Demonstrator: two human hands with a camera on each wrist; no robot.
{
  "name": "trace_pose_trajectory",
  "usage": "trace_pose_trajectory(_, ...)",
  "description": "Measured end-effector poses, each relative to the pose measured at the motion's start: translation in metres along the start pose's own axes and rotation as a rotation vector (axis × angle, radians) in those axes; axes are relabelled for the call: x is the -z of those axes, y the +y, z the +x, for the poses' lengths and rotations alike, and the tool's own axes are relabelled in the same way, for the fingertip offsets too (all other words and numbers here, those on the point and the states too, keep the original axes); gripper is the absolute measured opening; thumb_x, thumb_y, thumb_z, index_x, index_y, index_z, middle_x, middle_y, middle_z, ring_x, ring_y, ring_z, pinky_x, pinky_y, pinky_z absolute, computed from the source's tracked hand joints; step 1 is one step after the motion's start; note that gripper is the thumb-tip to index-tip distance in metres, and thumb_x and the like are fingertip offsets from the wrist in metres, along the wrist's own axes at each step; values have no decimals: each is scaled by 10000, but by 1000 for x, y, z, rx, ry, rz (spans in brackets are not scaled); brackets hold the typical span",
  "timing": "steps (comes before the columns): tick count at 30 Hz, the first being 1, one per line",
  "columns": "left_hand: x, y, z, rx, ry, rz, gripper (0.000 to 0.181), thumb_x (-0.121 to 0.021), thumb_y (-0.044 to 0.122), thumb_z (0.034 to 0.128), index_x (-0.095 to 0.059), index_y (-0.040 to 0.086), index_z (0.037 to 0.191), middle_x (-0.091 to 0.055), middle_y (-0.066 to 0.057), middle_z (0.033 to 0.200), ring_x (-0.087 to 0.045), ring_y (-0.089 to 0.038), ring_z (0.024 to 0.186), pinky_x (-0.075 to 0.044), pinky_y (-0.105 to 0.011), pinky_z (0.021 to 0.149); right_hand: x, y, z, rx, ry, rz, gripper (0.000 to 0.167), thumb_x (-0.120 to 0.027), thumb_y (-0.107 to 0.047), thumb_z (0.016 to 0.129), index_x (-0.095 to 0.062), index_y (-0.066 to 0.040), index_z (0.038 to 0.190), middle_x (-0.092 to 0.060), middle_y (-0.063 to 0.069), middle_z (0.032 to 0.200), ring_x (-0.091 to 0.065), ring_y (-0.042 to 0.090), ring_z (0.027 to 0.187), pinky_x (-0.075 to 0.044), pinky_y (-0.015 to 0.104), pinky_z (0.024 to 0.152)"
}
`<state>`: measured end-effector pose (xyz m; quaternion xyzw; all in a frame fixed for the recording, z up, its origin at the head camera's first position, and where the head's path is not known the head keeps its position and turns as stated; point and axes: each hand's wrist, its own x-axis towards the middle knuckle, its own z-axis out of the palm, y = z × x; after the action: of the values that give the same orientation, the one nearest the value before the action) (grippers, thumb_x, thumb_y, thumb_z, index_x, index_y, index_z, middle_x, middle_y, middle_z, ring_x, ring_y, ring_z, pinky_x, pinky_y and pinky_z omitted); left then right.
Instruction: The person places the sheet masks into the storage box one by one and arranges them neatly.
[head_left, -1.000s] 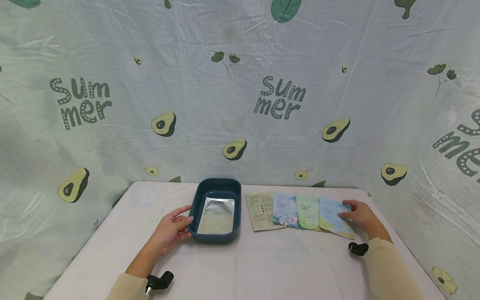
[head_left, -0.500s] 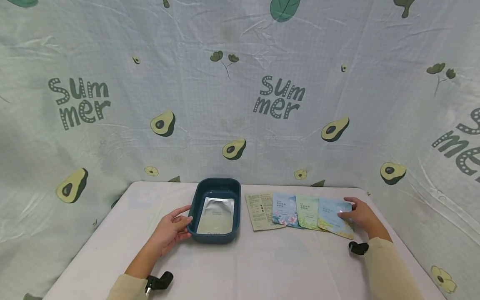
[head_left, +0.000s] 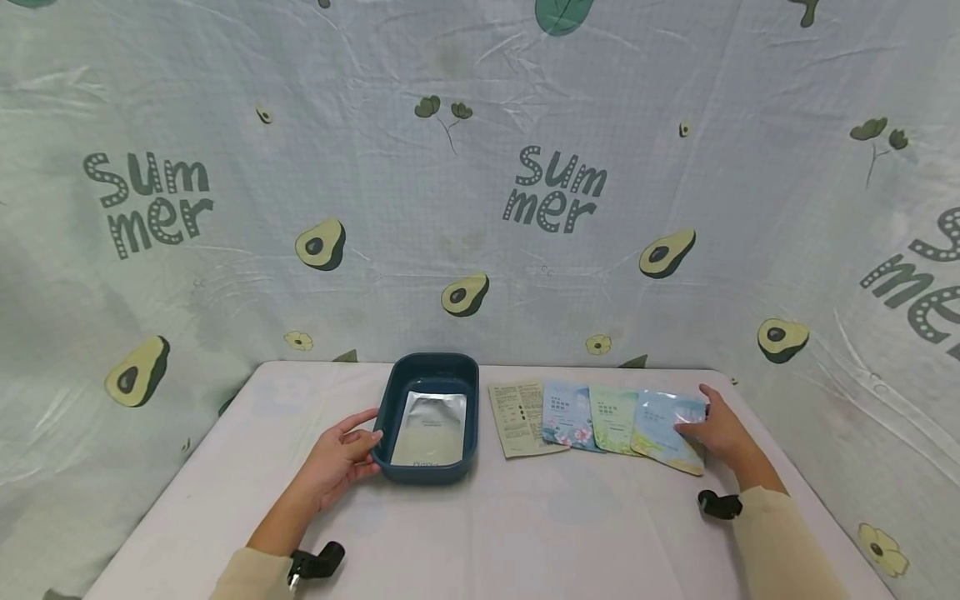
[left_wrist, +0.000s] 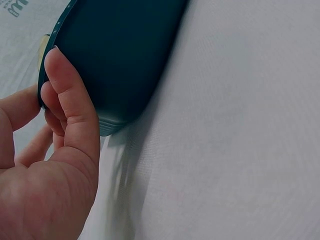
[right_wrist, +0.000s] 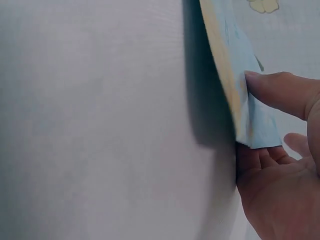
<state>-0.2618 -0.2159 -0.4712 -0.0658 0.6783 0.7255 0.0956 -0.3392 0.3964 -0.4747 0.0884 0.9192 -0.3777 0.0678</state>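
A dark blue tray (head_left: 471,417) stands left of centre, with a silver and cream packet (head_left: 430,432) lying inside. At its left rim, the left hand (head_left: 337,462) pinches the edge between thumb and fingers; the left wrist view shows the thumb of this hand (left_wrist: 62,135) against the tray's side (left_wrist: 130,55). The right hand (head_left: 723,432) grips the right edge of a light blue packet (head_left: 667,429). In the right wrist view, that packet (right_wrist: 240,75) is slightly bent, the thumb of the hand (right_wrist: 280,165) on one face and fingers beneath, its edge casting a shadow.
Left of the light blue packet, a green packet (head_left: 615,417), a blue floral packet (head_left: 567,412) and a beige printed packet (head_left: 517,421) lie in an overlapping row. A patterned sheet (head_left: 390,183) hangs behind the white table (head_left: 525,533).
The right hand's fingers have slid under the light blue packet, whose right side has risen a little. The left hand keeps its hold on the tray; the head view has shifted slightly.
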Motion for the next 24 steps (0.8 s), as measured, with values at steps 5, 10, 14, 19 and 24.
trace_pose_trajectory(5,1,0,0,2,-3,-12,604,-618,158,1032,-361,124,1578,-643,-20,972,-581,-111,702,-610,-254,705,0,-1,-9,8,-2,42,1099,-752,-256,932,67,27,1608,-142,454,1567,-230,617,1429,-271,708,1162)
trace_pose_trajectory(10,1,0,0,-4,-10,-17,604,-617,154,1032,-360,117,1578,-638,-4,950,-582,-103,692,-610,-253,702,0,0,-12,-6,-40,98,1106,-764,-298,928,39,52,1603,-115,441,1588,-195,604,1464,-267,677,1182)
trace_pose_trajectory(14,0,0,0,-5,-10,-19,609,-627,154,1026,-365,109,1574,-641,-5,945,-583,-106,694,-611,-256,700,-1,1,-15,2,-46,112,1059,-762,-315,928,-41,73,1599,-150,428,1592,-242,580,1463,-299,654,1181)
trace_pose_trajectory(19,0,0,-1,-6,-12,-20,599,-618,143,1030,-369,110,1574,-641,-14,952,-583,-109,695,-610,-255,697,-4,6,-16,26,-33,105,1000,-752,-346,936,-123,66,1595,-207,407,1592,-314,545,1447,-339,632,1170)
trace_pose_trajectory(24,1,-1,-3,-11,-25,-25,620,-615,152,1033,-343,102,1587,-626,10,924,-578,-98,686,-609,-250,694,-7,8,-20,61,-21,107,969,-751,-353,939,-157,49,1591,-313,390,1560,-473,479,1356,-465,559,1108)
